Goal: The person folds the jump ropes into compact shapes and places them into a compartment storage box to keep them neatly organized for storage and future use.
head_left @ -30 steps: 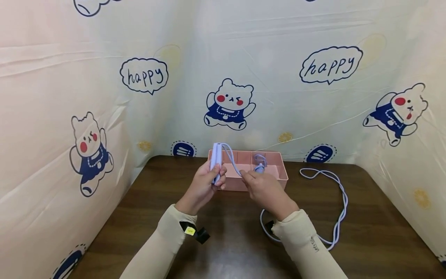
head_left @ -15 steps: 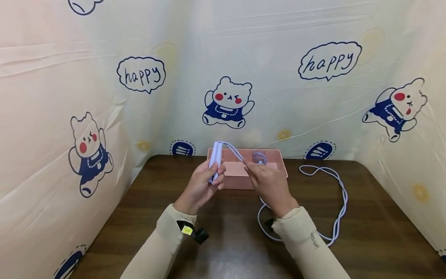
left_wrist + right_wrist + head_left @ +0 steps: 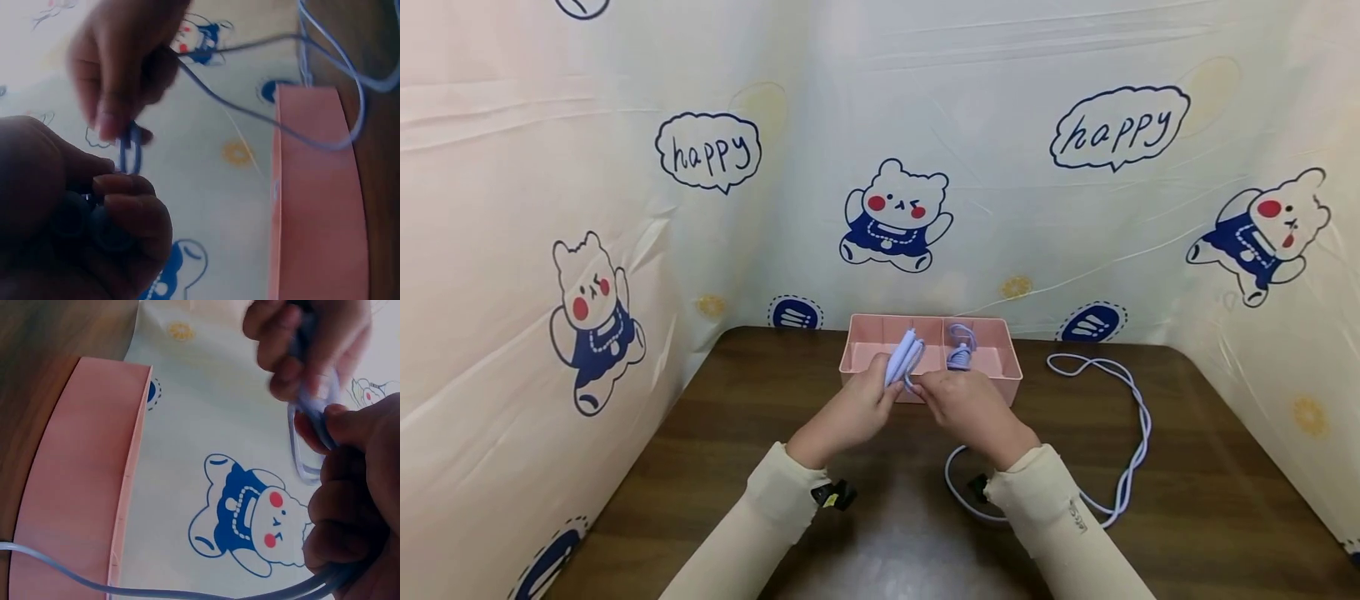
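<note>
Handles (image 3: 898,357): no longer near upright as in the earlier frame; they lean right, held up before the box (image 3: 867,354), while the left hand (image 3: 855,410) rolls over, closer to the right hand (image 3: 967,408).
Left grip: clasps both handles side by side.
Right grip: pinches the cord (image 3: 1147,423) just beside them.
Cord: bends back along the handles; its length trails past the right wrist to lie loose on the desk (image 3: 737,467).
Box compartment, right: holds a wound rope (image 3: 959,358).
Winding: seems the step in hand, probably early, since much cord lies loose; the next move calls for a steady left hold and a snug, even turn.
</note>
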Demonstrator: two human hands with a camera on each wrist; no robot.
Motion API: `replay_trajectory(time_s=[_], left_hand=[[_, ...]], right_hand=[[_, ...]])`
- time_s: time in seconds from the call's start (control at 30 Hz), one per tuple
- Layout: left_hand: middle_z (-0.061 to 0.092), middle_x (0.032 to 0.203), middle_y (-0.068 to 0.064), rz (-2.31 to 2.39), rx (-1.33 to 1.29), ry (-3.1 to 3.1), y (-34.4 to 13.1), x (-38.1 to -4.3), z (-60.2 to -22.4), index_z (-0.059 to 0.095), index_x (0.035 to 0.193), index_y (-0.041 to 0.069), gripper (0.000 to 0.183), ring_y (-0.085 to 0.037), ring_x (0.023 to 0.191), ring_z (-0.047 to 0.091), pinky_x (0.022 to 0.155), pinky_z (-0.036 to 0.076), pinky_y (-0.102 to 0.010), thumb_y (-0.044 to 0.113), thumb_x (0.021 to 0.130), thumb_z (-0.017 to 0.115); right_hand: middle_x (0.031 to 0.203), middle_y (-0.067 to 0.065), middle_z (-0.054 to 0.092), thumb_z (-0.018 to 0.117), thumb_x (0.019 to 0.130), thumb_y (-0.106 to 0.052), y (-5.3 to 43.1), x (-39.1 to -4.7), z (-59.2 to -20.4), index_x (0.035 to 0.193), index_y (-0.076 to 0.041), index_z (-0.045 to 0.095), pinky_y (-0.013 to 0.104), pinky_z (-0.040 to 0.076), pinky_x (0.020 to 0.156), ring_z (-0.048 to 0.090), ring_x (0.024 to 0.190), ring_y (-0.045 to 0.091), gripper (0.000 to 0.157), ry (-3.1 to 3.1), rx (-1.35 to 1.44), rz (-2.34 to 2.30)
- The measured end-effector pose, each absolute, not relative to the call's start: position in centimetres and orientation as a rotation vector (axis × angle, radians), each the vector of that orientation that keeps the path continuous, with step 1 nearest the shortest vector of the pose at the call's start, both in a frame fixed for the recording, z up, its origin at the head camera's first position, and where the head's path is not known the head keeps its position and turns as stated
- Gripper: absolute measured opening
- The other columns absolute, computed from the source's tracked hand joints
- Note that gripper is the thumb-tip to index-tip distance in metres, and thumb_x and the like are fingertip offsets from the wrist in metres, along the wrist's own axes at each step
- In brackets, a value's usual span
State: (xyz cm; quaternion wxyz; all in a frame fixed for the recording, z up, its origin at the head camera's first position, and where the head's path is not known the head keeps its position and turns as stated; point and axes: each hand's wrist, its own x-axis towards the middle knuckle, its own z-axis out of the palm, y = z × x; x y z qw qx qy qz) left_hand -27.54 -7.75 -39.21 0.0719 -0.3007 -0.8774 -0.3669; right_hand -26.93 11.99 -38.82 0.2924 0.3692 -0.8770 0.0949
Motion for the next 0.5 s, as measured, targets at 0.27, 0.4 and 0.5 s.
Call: replay_trajectory(time_s=[0.27, 0.4, 0.5], left_hand=[[0.042, 0.147, -0.006, -1.034, -1.073, -2.731, -7.35, -27.68, -39.73, 0.021, 0.153, 0.018, 0.071, -0.018, 0.123, 0.051, 0.099, 0.042, -0.040, 0.012, 0.096, 0.063], [0.044, 0.145, 0.000, -1.017, -1.043, -2.762, -7.20, -27.75, -39.91, 0.031, 0.149, 0.019, 0.067, -0.014, 0.124, 0.049, 0.100, 0.041, -0.038, 0.020, 0.093, 0.067], [0.052, 0.137, -0.004, -0.924, -1.000, -2.774, -7.12, -27.80, -40.01, 0.039, 0.145, 0.013, 0.059, -0.015, 0.118, 0.052, 0.100, 0.041, -0.039, 0.024, 0.094, 0.067]], right_hand=[[0.068, -0.005, 0.056, 0.062, 0.097, -0.021, 11.83, -26.96, -38.90, 0.090, -0.012, 0.061, 0.031, 0.050, 0.058, 0.050, 0.058, 0.011, 0.012, -2.471, 1.030, 0.178], [0.070, -0.004, 0.058, 0.062, 0.097, -0.019, 11.54, -26.95, -39.12, 0.091, -0.010, 0.061, 0.031, 0.050, 0.061, 0.052, 0.061, 0.011, 0.011, -2.429, 1.071, 0.196], [0.070, -0.004, 0.054, 0.062, 0.097, -0.018, 11.38, -26.99, -39.40, 0.089, -0.011, 0.060, 0.030, 0.049, 0.061, 0.051, 0.062, 0.012, 0.011, -2.358, 1.124, 0.242]])
